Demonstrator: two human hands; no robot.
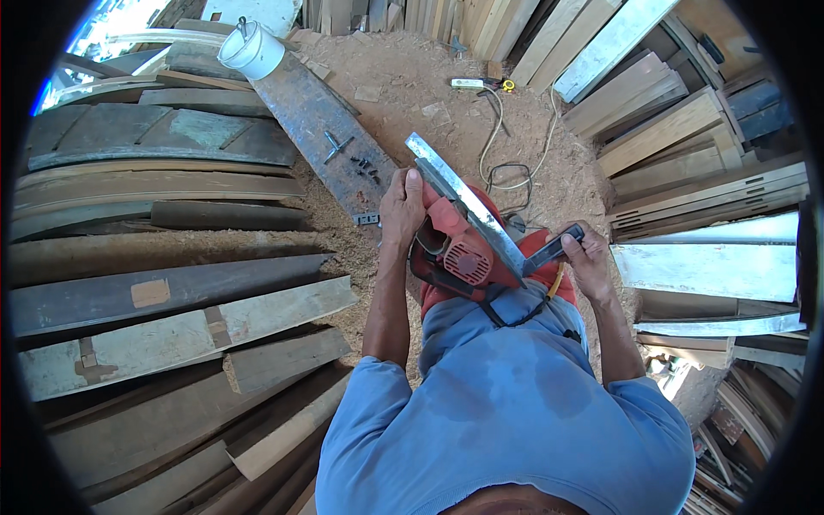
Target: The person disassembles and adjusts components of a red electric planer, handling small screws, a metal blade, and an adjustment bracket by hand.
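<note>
A red electric hand planer point(468, 255) with a round vented motor housing rests on its side across my lap. My left hand point(403, 206) is wrapped round its front end, thumb on top. A long silver metal strip point(481, 219) runs along the planer's far right side; whether it is the sole or a separate straight edge, I cannot tell. My right hand point(589, 257) grips a dark flat bar point(544, 253), whose inner end meets the strip's near end. Beyond my left hand, a T-shaped metal wrench point(336, 148) and several small dark bolts point(366, 167) lie on a worn board.
The worn board point(300, 107) bears a white bucket point(251, 53) at its far end. Stacked planks point(172, 275) fill the left; more timber point(704, 257) lines the right. A power strip point(468, 84) and looping cord point(485, 146) lie on the sawdust-covered floor ahead.
</note>
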